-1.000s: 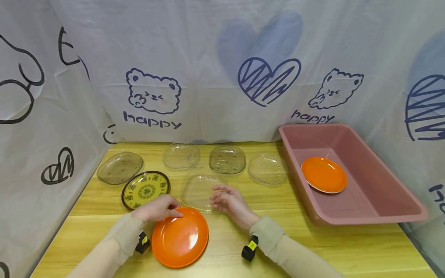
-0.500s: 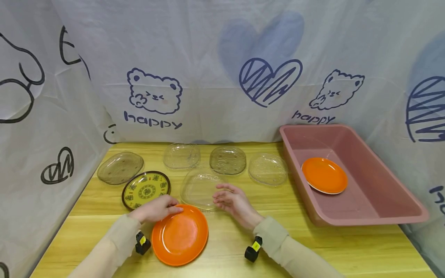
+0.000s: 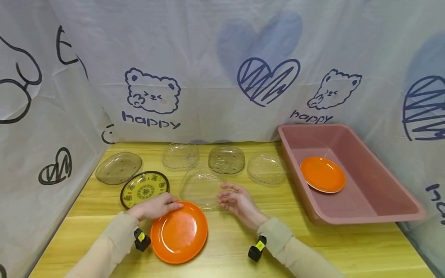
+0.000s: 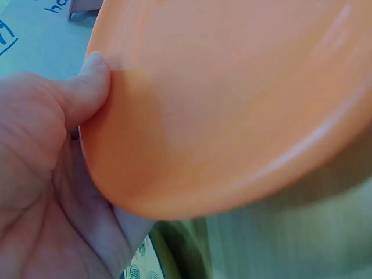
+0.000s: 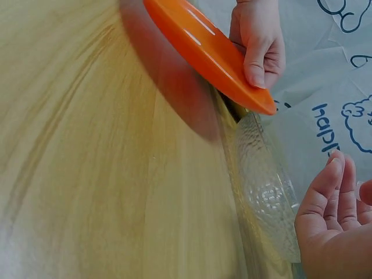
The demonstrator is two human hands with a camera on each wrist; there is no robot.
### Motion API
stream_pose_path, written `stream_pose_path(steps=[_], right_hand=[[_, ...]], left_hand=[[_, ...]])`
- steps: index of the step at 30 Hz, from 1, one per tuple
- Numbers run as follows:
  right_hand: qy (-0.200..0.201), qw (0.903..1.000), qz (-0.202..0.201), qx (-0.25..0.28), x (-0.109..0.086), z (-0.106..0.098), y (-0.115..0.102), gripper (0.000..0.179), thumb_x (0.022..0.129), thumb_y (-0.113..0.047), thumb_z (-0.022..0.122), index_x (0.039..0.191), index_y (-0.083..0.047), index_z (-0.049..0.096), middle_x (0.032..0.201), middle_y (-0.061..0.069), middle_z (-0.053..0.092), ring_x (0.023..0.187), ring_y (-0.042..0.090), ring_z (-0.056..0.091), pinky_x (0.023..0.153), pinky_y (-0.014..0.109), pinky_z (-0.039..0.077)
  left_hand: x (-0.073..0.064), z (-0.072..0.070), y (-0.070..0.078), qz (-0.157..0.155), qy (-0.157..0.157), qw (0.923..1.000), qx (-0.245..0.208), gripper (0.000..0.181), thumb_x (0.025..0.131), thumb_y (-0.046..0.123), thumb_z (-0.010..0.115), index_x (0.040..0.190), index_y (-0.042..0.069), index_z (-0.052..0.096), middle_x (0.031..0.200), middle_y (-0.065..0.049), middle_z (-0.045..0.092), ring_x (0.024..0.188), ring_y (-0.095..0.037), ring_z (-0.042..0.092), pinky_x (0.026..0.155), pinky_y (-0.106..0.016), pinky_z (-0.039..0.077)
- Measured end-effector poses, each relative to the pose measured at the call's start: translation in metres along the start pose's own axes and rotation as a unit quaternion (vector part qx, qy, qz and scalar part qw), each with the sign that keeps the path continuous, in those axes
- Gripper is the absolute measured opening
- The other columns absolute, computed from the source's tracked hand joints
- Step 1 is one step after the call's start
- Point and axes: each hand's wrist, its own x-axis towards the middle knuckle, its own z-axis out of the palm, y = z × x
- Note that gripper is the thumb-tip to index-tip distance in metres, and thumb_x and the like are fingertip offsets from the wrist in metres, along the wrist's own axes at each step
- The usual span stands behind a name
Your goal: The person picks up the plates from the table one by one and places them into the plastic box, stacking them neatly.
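Note:
My left hand point(image 3: 155, 207) grips an orange plate point(image 3: 179, 233) at its upper left rim, thumb on top and fingers beneath. In the right wrist view the plate point(image 5: 203, 52) is tilted and held above the table, with its shadow below. My right hand point(image 3: 241, 205) hovers with loosely bent fingers beside a clear plate point(image 3: 199, 189); nothing is in it. Left of that clear plate lies a yellow patterned plate point(image 3: 146, 189) with a dark rim, partly hidden by my left hand.
A pink tub point(image 3: 368, 212) at the right holds another orange plate point(image 3: 322, 174). Along the back lie a smoky plate point(image 3: 119, 168), a clear plate point(image 3: 180, 156), a brownish see-through plate point(image 3: 226, 160) and a further clear plate point(image 3: 266, 168). A printed cloth point(image 3: 208, 77) hangs behind.
The orange plate in my left hand has shifted slightly up and away from me. My right hand has drifted a little to the right. The other plates stay where they were.

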Motion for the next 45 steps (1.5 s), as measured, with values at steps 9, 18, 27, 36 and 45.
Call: stream_pose_path(steps=[9, 18, 27, 36, 45], right_hand=[[0.025, 0.9995, -0.003, -0.019, -0.003, -0.006, 0.001, 0.048, 0.094, 0.003, 0.045, 0.141, 0.011, 0.040, 0.098, 0.000, 0.069, 0.089, 0.013, 0.065, 0.086, 0.027, 0.056], [0.051, 0.9981, -0.009, -0.033, -0.009, -0.015, -0.002, 0.045, 0.094, 0.002, 0.045, 0.138, 0.009, 0.042, 0.099, 0.001, 0.071, 0.090, 0.013, 0.066, 0.088, 0.028, 0.057], [0.059, 0.9978, -0.009, -0.029, -0.015, -0.021, -0.003, 0.040, 0.096, 0.001, 0.044, 0.135, 0.009, 0.044, 0.092, -0.004, 0.070, 0.085, 0.011, 0.066, 0.083, 0.025, 0.058], [0.084, 0.9964, -0.001, -0.003, -0.019, -0.027, -0.006, 0.037, 0.102, -0.008, 0.038, 0.135, 0.006, 0.047, 0.088, -0.007, 0.070, 0.079, 0.006, 0.066, 0.077, 0.022, 0.059], [0.113, 0.9928, -0.007, 0.037, -0.021, -0.031, -0.008, 0.031, 0.104, -0.014, 0.035, 0.128, -0.001, 0.050, 0.093, -0.008, 0.070, 0.084, 0.006, 0.067, 0.076, 0.023, 0.058]], left_hand=[[0.006, -0.006, 0.010, 0.010, 0.002, 0.9999, -0.013, 0.037, 0.107, 0.033, 0.049, 0.091, 0.008, 0.070, 0.069, 0.001, 0.061, 0.059, -0.012, 0.051, 0.058, -0.026, 0.050], [0.021, -0.003, 0.023, 0.013, 0.037, 0.9992, 0.002, 0.039, 0.107, 0.039, 0.047, 0.113, 0.010, 0.071, 0.093, -0.002, 0.070, 0.079, -0.013, 0.060, 0.077, -0.030, 0.053], [0.037, -0.001, 0.038, 0.028, 0.027, 0.9970, -0.068, 0.039, 0.108, 0.035, 0.045, 0.117, 0.007, 0.071, 0.089, -0.005, 0.070, 0.072, -0.014, 0.063, 0.070, -0.029, 0.058], [0.050, 0.005, 0.055, 0.030, 0.061, 0.9879, -0.139, 0.042, 0.110, 0.032, 0.042, 0.112, -0.001, 0.068, 0.078, -0.003, 0.066, 0.065, -0.012, 0.063, 0.064, -0.027, 0.059], [0.059, 0.013, 0.067, 0.026, 0.104, 0.9746, -0.197, 0.046, 0.110, 0.034, 0.040, 0.113, -0.003, 0.067, 0.074, -0.003, 0.069, 0.058, -0.013, 0.068, 0.056, -0.028, 0.060]])
